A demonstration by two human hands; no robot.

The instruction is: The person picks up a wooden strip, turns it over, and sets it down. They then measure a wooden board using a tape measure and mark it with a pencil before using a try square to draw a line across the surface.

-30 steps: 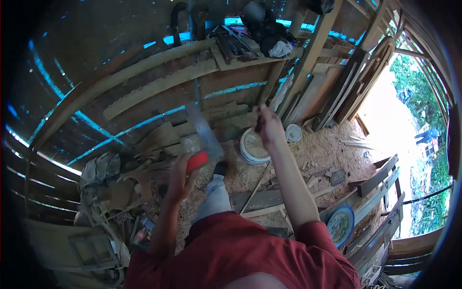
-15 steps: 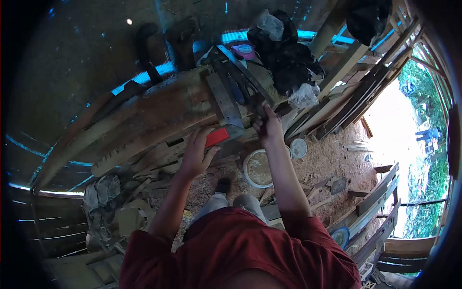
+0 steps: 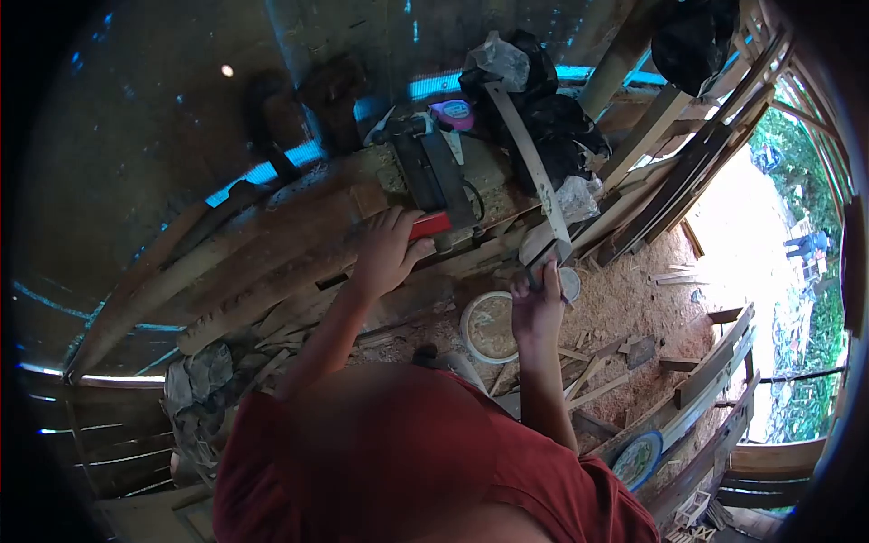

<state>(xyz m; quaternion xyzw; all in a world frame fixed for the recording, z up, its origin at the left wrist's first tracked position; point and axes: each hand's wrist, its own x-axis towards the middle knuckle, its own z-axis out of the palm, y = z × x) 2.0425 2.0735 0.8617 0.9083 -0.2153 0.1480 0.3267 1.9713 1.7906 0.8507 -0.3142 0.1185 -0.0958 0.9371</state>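
My left hand [image 3: 382, 252] is closed around one end of a small red block [image 3: 430, 224] at the front edge of the workbench [image 3: 493, 185]. My right hand [image 3: 538, 303] grips the dark handle of a long flat-bladed tool, which looks like a try square [image 3: 534, 167]. Its pale blade points up and away, past the bench's right end. Just beyond the red block lie dark flat tools [image 3: 424, 172], side by side. A pink tape measure [image 3: 453, 114] rests at the back of the bench.
Black plastic bags [image 3: 566, 127] with clear plastic are heaped at the bench's right end. Below stands a white bucket [image 3: 490, 328] on a shaving-covered floor [image 3: 625, 299]. Boards [image 3: 670, 172] lean at right; a wooden frame [image 3: 715, 357] stands lower right. Outside, a person [image 3: 806, 244] is visible.
My right hand has moved right and toward me, swinging the long blade clear of the bench tools. My left hand has shifted slightly up and right with the red block.
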